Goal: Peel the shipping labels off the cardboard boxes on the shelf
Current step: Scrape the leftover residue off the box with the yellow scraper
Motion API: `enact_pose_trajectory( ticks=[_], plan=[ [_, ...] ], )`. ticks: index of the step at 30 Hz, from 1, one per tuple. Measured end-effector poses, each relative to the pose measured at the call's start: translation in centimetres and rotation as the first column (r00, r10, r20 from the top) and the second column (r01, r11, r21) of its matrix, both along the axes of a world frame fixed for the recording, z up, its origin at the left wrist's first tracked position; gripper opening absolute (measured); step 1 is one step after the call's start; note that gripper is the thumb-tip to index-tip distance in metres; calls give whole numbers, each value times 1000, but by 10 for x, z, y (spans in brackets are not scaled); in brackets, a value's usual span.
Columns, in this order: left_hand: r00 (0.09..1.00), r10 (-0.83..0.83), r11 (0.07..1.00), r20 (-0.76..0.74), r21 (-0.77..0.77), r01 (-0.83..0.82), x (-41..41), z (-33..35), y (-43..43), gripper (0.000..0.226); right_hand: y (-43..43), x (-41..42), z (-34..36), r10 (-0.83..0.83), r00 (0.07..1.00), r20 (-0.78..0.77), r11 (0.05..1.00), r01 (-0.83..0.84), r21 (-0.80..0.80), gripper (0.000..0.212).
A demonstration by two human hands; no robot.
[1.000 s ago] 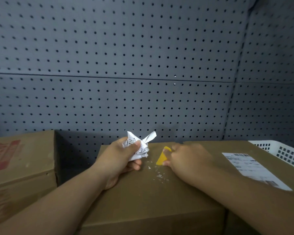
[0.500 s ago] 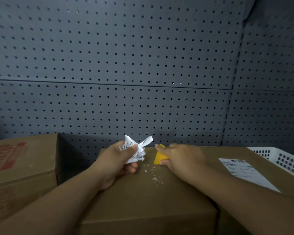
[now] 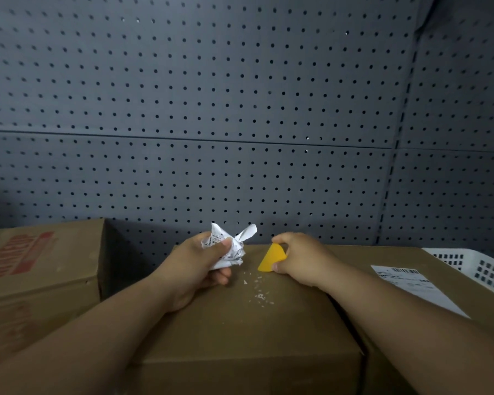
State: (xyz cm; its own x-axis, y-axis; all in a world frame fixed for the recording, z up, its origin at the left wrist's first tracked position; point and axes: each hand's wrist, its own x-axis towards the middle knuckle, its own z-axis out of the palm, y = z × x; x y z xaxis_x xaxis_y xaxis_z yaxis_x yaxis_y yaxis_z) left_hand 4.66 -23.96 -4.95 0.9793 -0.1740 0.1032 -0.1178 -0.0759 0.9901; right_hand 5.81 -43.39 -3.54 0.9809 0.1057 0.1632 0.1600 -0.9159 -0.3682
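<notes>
Head-worn wide view, looking forward and a little down across the middle box point(image 3: 240, 332).

The camera sits close to the middle box's near edge, just above it, and faces the pegboard wall point(image 3: 240, 109) that rises straight behind it and fills the upper half of the view. The left forearm point(image 3: 97, 337) and right forearm point(image 3: 411, 332) enter from the bottom corners. The left box point(image 3: 40, 266), the right box point(image 3: 382, 255) and a white basket point(image 3: 485, 269) flank it at the side edges, where the lens bends straight lines.
</notes>
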Motion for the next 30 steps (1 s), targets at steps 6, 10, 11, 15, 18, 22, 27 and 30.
enact_pose_trajectory(
  ticks=[6, 10, 11, 15, 18, 22, 27, 30],
  plan=[
    [1000, -1, 1000, 9, 0, 1, -1, 1, 1, 24, 8, 2, -5, -46, 998, 31, 999, 45, 21, 39],
    [1000, -19, 1000, 11, -17, 19, -2, 1, 1, 22, 15, -1, -10, -80, 987, 141, 994, 89, -58, 52],
    [1000, -24, 1000, 13, -16, 24, -2, 1, 1, 22, 16, -1, -11, -84, 983, 164, 991, 100, -91, 51],
    [999, -38, 999, 10, -34, 38, -1, 0, 2, 23, 20, -9, -14, -76, 972, 225, 980, 114, -163, 48],
    [999, -47, 998, 4, -46, 47, -1, 1, 2, 22, 16, -13, -11, -29, 975, 219, 976, 75, -203, 49],
    [999, -50, 997, 3, -52, 50, -2, 0, 2, 21, 10, -17, -8, -35, 975, 220, 978, 79, -195, 49],
    [999, -54, 997, 8, -46, 54, 0, -1, 2, 21, 13, -19, -11, -6, 971, 240, 979, 54, -195, 50],
    [998, -55, 997, 8, -45, 55, 1, -2, 2, 20, 12, -19, -12, -6, 969, 247, 979, 57, -198, 48]
  ],
)
